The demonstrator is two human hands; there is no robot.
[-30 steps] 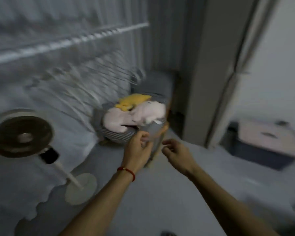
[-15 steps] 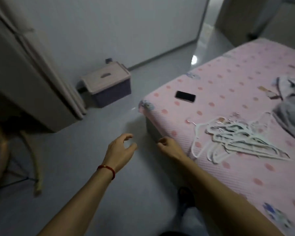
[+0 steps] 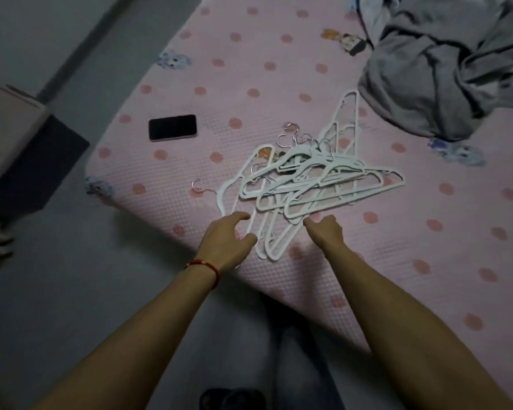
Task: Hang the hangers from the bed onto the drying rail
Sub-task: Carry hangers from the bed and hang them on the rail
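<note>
The left hand [image 3: 227, 242] is held with fingers loosely spread and empty; the right hand [image 3: 325, 232] is loosely curled, grasping nothing. Both are poised at the near edge of the white hangers [image 3: 305, 182], piled tangled on the pink bed [image 3: 397, 261]; separate hangers are hard to count.

No legible text anywhere.

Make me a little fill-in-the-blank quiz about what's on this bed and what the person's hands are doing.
1. The white hangers lie in a pile on the ____ spotted bed.
2. The flat black object left of the pile is a ____.
3. The red string bracelet sits on the ____ wrist.
4. The left hand and right hand hold ____.

Missing words: pink; phone; left; nothing
</note>
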